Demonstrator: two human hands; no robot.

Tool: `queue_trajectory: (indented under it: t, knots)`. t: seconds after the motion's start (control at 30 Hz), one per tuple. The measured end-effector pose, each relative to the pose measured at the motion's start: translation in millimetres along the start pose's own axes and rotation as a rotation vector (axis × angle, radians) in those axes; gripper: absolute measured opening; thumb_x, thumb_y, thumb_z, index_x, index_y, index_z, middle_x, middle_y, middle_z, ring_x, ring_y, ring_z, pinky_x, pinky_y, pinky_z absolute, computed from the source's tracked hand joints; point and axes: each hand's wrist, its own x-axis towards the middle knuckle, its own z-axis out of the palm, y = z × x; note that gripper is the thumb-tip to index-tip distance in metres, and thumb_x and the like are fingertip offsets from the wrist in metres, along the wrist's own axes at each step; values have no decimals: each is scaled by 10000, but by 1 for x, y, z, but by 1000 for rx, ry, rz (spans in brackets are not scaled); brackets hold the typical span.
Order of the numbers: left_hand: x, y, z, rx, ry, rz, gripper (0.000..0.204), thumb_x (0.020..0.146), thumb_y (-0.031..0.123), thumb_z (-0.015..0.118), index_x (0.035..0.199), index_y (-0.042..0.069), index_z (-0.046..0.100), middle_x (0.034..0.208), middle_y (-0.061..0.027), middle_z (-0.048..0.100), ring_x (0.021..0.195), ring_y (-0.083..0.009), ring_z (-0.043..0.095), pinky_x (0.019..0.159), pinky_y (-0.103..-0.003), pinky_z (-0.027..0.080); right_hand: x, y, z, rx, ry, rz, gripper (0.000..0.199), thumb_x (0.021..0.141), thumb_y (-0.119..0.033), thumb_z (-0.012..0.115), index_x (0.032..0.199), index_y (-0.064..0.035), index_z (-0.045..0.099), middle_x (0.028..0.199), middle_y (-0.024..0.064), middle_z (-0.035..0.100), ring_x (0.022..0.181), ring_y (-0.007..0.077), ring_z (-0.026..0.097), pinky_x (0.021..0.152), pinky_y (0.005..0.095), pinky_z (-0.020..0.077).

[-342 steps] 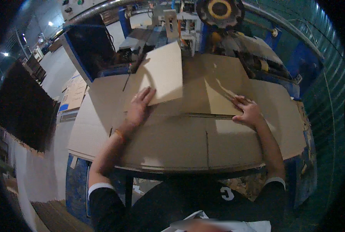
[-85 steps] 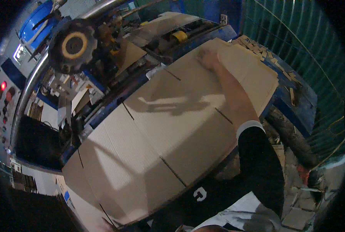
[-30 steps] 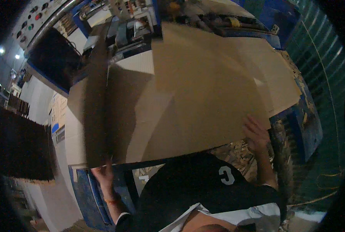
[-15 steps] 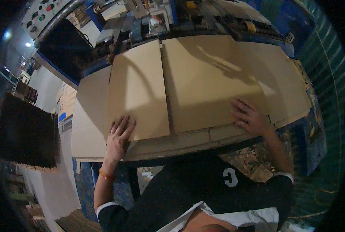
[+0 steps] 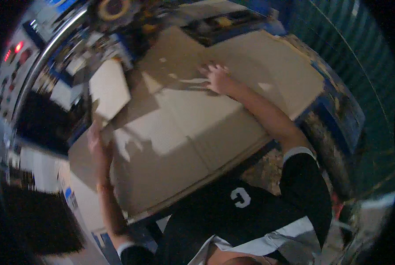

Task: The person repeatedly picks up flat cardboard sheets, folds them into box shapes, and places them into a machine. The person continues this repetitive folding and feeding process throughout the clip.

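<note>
A large flat cardboard sheet (image 5: 175, 145) with crease lines lies across the bench before me. My right hand (image 5: 217, 79) reaches over it to the far side, fingers apart, close to the board's surface. At the left, my left hand (image 5: 101, 148) is smeared by motion. Just beyond its fingertips a brightly lit cardboard panel (image 5: 111, 90) stands tilted against the machine. Whether the left fingers grip its lower corner cannot be made out. More brown board (image 5: 268, 70) spreads to the right of my right hand.
Machine parts (image 5: 118, 13) line the far side, with a shiny metal rail (image 5: 51, 53) at the left. Cardboard scraps (image 5: 263, 170) lie below the bench's near edge. A dark stack (image 5: 38, 216) stands at lower left, and a green corrugated wall (image 5: 361, 66) rises at right.
My view has turned. My right hand has moved from the near edge to the far side; my left hand has left the sheet's top. The separate boards have shifted, and one panel now stands tilted.
</note>
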Motion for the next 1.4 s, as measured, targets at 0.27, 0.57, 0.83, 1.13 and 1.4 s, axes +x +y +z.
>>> queue_trajectory:
  t: [0.27, 0.57, 0.83, 1.13, 1.4]
  knots:
    - [-196, -16, -123, 463, 315, -859, 610, 805, 216, 649, 1293, -34, 382, 1302, -228, 417, 1185, -339, 417, 1003, -404, 316, -187, 151, -9, 198, 691, 947, 699, 752, -432, 634, 1309, -84, 395, 1358, 213, 359, 1238, 403, 331, 1016, 469, 286]
    - [-282, -23, -124, 314, 275, -1024, 515, 790, 204, 629, 1229, -1, 456, 1256, -221, 440, 1090, -320, 484, 908, -388, 405, -191, 172, -1, 410, 717, 1180, 621, 769, -362, 627, 1236, 16, 468, 1259, 216, 466, 1164, 358, 424, 958, 409, 369]
    - [-304, -69, -165, 304, 375, -915, 439, 776, 194, 611, 1173, 29, 523, 1214, -215, 459, 1005, -303, 543, 823, -375, 485, -197, 197, -47, 1203, 1666, 452, 395, 695, -58, 639, 1081, -1, 572, 983, 105, 623, 895, 195, 578, 749, 280, 449]
    - [-276, -64, -142, -117, 715, -454, 316, 834, 71, 486, 1122, -29, 572, 1132, -183, 540, 1016, -252, 541, 887, -341, 447, -224, 155, -134, 1365, 1119, 218, 499, 779, -6, 566, 1265, 3, 456, 1332, 164, 419, 1217, 255, 411, 995, 317, 331]
    - [-196, 73, -156, -487, 456, -961, 352, 816, 184, 605, 1083, -41, 564, 1070, -132, 590, 924, -224, 563, 803, -332, 452, -274, -49, -81, 725, 638, -402, 297, 801, -199, 586, 1042, -27, 617, 1119, 138, 602, 1018, 295, 585, 860, 405, 465]
